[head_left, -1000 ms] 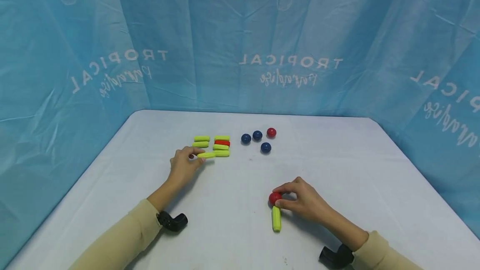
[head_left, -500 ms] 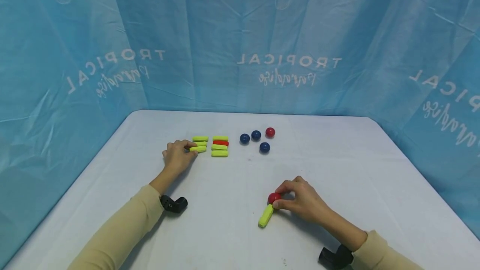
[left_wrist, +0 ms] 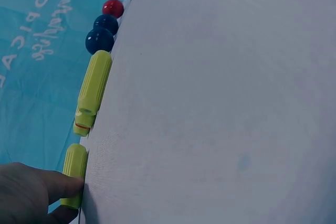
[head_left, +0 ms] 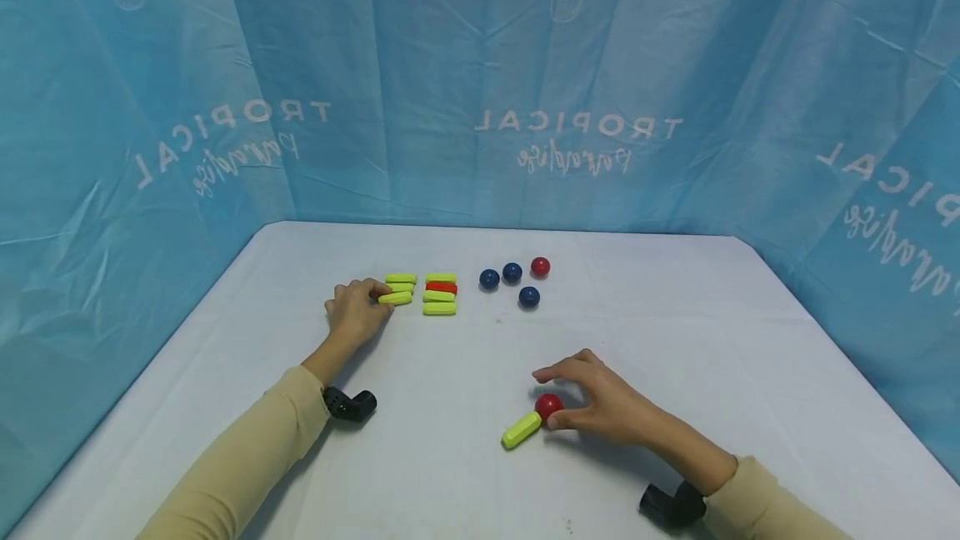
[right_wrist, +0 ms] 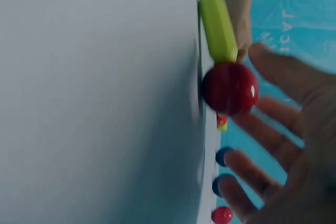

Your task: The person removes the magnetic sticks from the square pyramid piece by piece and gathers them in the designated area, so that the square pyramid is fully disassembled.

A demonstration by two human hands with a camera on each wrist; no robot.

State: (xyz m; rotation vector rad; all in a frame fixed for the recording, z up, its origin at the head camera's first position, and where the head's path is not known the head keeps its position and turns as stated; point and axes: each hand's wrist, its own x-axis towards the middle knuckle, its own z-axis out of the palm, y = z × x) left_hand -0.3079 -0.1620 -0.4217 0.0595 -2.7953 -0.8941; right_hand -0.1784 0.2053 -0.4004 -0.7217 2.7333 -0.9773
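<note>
My left hand [head_left: 354,311] pinches a short yellow-green ribbed stick [head_left: 395,298] between thumb and fingers, close in front of two similar sticks [head_left: 401,279] at the back left; the left wrist view shows the held stick [left_wrist: 75,166] low over the cloth. My right hand [head_left: 597,397] is spread around a shiny red ball [head_left: 549,406], thumb close beside it and the other fingers lifted away. Another yellow-green stick [head_left: 521,431] lies slanted on the table, its far end against that ball. In the right wrist view, fingers and red ball [right_wrist: 230,88] stand apart.
Beside the left group lies a column of yellow-green sticks [head_left: 439,308] with one red stick [head_left: 441,287] among them. Several dark blue balls [head_left: 529,297] and another red ball [head_left: 540,267] sit farther right. A blue printed curtain [head_left: 420,165] surrounds the white table [head_left: 660,298].
My left hand has carried its stick left, to the front of the left group. The right fingers have let go of the red ball and spread; the stick beside it has swung leftward.
</note>
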